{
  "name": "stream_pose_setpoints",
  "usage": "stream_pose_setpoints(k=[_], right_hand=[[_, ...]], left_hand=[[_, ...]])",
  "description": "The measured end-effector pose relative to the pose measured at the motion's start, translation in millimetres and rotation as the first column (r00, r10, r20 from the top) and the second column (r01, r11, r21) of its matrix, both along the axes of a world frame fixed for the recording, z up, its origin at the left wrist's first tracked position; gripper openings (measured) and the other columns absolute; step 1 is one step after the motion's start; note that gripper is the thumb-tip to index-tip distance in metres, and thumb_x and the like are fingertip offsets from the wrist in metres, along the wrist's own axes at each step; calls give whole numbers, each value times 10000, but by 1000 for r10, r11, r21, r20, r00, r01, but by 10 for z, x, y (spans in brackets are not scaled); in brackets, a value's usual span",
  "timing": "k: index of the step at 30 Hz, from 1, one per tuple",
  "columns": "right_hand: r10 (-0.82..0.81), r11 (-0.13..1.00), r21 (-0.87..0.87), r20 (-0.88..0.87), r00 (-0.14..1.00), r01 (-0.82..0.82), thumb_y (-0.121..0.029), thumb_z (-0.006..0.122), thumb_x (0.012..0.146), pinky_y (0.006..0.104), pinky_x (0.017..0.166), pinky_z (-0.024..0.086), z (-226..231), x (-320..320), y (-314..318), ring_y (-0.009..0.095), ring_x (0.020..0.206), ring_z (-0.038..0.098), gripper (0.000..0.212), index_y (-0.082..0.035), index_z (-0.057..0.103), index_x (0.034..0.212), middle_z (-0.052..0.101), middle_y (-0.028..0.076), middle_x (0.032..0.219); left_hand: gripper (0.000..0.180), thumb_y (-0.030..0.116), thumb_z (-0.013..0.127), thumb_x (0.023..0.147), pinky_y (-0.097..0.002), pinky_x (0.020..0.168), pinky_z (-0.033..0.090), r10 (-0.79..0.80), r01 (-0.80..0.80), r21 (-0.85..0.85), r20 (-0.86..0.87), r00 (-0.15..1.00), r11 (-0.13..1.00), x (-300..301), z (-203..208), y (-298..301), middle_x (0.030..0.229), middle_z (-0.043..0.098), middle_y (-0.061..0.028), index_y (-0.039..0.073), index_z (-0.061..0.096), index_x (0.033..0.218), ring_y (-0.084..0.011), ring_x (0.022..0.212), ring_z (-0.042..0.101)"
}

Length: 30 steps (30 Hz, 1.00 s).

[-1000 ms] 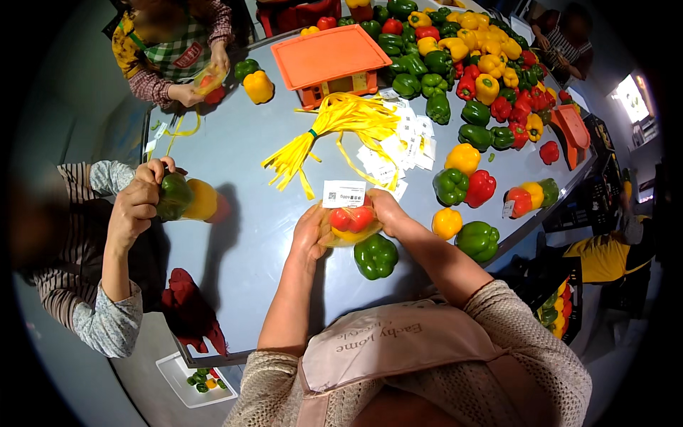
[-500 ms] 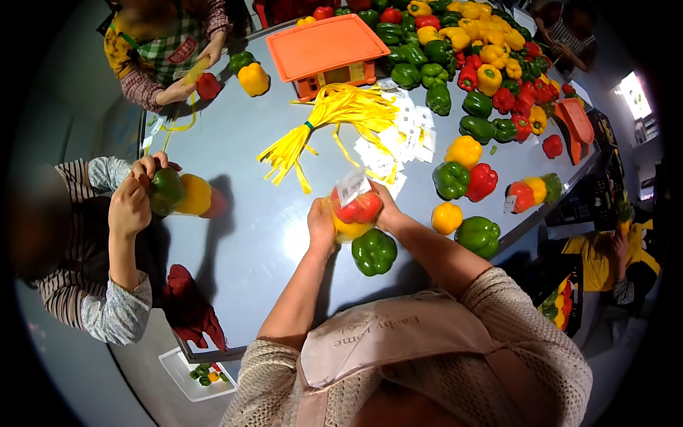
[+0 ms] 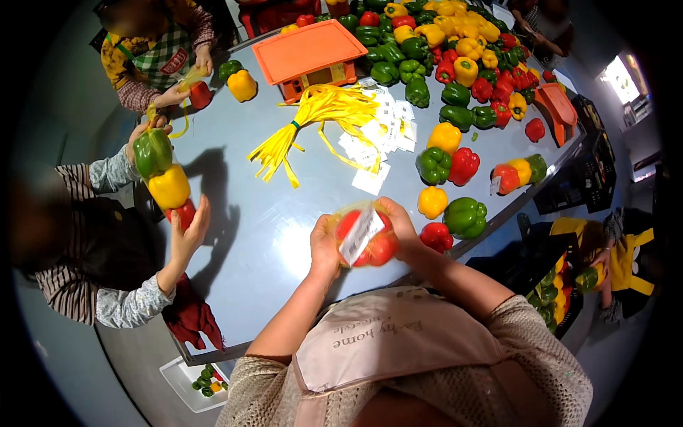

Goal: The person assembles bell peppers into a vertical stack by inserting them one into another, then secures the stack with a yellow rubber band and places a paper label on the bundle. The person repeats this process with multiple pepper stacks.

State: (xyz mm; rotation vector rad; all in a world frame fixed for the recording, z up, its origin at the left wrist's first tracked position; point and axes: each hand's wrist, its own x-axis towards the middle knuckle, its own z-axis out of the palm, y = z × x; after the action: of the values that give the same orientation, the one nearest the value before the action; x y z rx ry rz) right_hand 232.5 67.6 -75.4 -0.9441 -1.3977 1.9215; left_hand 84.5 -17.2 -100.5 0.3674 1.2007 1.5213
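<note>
My left hand (image 3: 326,248) and my right hand (image 3: 401,226) are closed round the two sides of a red bell pepper (image 3: 380,248) in yellow netting. A white label (image 3: 361,233) lies slanted across the top of it. Whatever is under the red pepper is hidden by it and my hands. Beyond my hands, on the table, are a bundle of flat yellow net sleeves (image 3: 310,117) tied in green and a spread of white labels (image 3: 388,128). Just past my right wrist sits a loose red bell pepper (image 3: 436,237), beside a green one (image 3: 465,218) and a yellow one (image 3: 432,202).
An orange scale (image 3: 309,53) stands at the back, beside a big heap of mixed peppers (image 3: 455,50). A netted set of three peppers (image 3: 519,174) lies near the right edge. At left, a co-worker holds another netted set (image 3: 168,186); a dark red cloth (image 3: 192,313) hangs over the edge.
My hands have drawn closer to me with the netted pepper, and its label now slants over the top. The loose green pepper below them no longer shows. The left co-worker's netted peppers now hang upright.
</note>
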Motion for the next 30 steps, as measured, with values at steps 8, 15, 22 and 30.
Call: stream_pose_setpoints(k=[8,15,22,30], right_hand=[[-21,988,-153,65,998,31,-245,668,928,287,763,527,83,-22,71,142,852,638,320,28,596,1079,661,92,982],[-87,938,-335,12,996,86,-234,640,942,276,689,521,-391,140,227,122,790,618,235,-7,580,943,643,63,897],[183,968,-157,-99,978,-198,-272,630,920,343,802,549,-323,171,62,174,902,652,334,-29,590,1145,658,77,1051],[24,893,-444,-111,994,-71,-443,519,953,406,807,548,-1312,320,127,216,883,645,423,-61,570,1127,638,81,995]], left_hand=[[205,185,507,1028,-262,635,472,106,-100,-114,47,993,988,6,-65,59,805,607,-24,59,562,876,-80,702,523],[231,210,507,1027,-256,632,448,61,-60,-140,2,998,988,1,-65,87,787,573,-17,29,578,902,-81,697,491],[317,267,528,1015,-301,623,415,-27,-38,-288,-219,975,957,-29,-62,41,716,524,-18,12,573,831,-106,680,437],[332,272,517,1026,-326,628,424,28,-111,-149,-472,881,982,67,-717,19,674,483,-66,13,524,819,-139,671,406]])
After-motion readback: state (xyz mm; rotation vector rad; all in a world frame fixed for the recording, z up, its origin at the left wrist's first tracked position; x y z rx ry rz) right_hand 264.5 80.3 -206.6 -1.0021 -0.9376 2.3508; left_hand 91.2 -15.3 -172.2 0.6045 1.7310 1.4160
